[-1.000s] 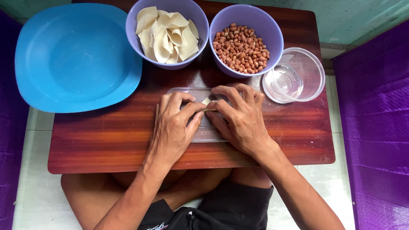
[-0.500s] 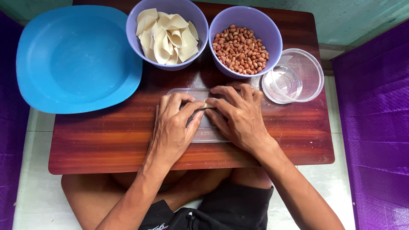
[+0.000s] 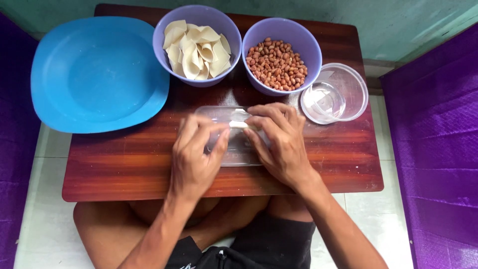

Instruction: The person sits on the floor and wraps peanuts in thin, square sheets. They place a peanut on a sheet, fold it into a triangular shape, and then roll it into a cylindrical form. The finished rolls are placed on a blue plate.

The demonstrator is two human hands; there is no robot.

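My left hand (image 3: 196,152) and my right hand (image 3: 279,142) meet at the middle of a small wooden table (image 3: 124,164). Together their fingertips pinch a small pale dough wrapper (image 3: 238,121) over a clear rectangular plastic tray (image 3: 239,154). The hands hide most of the tray and of the wrapper. Just beyond the hands stand two purple bowls. The left bowl (image 3: 164,52) holds several pale wrappers (image 3: 196,50). The right bowl (image 3: 311,50) holds peanuts (image 3: 278,65).
A large blue plate (image 3: 94,74) lies at the table's left, overhanging its edge. A clear round plastic container (image 3: 336,94) sits to the right of the peanut bowl. Purple fabric (image 3: 433,144) flanks both sides. My crossed legs (image 3: 109,224) are below the table.
Both hands stay over the clear tray; the fingers have shifted slightly while working the wrapper between them. The bowls and plate have not moved.
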